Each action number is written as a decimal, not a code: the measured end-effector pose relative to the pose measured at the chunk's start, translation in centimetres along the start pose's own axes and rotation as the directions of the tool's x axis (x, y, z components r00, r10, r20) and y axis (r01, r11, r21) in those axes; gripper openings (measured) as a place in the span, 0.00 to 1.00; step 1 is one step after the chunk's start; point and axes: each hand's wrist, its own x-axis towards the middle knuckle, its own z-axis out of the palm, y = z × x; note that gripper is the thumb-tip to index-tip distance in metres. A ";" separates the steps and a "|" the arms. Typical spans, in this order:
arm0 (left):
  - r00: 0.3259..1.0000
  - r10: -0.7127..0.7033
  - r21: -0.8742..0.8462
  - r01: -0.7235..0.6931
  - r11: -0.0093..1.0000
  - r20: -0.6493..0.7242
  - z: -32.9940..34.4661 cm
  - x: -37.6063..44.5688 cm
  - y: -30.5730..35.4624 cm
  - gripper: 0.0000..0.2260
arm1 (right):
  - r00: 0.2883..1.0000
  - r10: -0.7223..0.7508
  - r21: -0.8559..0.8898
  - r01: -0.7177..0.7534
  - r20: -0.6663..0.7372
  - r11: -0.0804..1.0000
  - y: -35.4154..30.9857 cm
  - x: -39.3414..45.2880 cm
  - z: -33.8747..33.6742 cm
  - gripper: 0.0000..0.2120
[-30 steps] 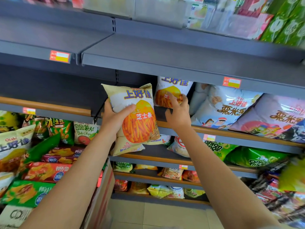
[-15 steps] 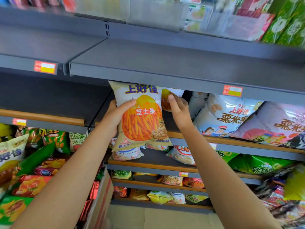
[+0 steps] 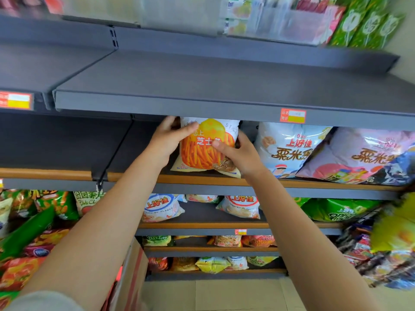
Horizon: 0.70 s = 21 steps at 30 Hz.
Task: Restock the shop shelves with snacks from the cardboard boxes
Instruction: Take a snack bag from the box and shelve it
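Head view: both hands (image 3: 170,142) (image 3: 241,154) grip puffy glossy snack bag (image 3: 202,151) on wood-edged shelf (image 3: 314,184).

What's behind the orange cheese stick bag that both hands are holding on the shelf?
The cheese stick bag and both hands, left hand and right hand, cover what is directly behind. Only dark shelf back shows beside it; any bag behind is hidden.

From my feed the light is bright, even and soft, with no hard glare. Deep shade sits under the grey shelf (image 3: 224,104), darkening the bay at left. The top-row packets (image 3: 363,25) and the right-edge goods (image 3: 390,254) smear with motion blur. Shelf lines bow at the edges. The cheese-stick bag (image 3: 205,149) at centre reads sharpest.
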 end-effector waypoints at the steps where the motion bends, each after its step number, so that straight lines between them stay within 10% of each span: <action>1: 1.000 0.015 0.013 -0.015 1.000 0.005 -0.1 0.2 -0.4 0.24 | 1.000 -0.011 -0.014 0.011 -0.016 1.000 0.2 0.3 0.1 0.29; 11: 0.998 -0.026 0.103 0.033 0.994 -0.060 -1.4 1.3 -3.3 0.39 | 0.998 0.033 -0.182 -0.044 -0.062 0.982 1.4 1.9 2.3 0.33; 17: 0.997 -0.065 0.216 0.072 0.974 -0.039 -1.4 2.2 -3.0 0.39 | 0.985 0.140 -0.221 -0.159 -0.100 0.962 1.7 4.4 2.8 0.61; 21: 0.998 -0.053 0.188 0.061 0.980 -0.044 -1.1 2.7 -3.3 0.33 | 0.991 0.117 -0.129 -0.126 -0.071 0.984 2.3 5.7 2.3 0.49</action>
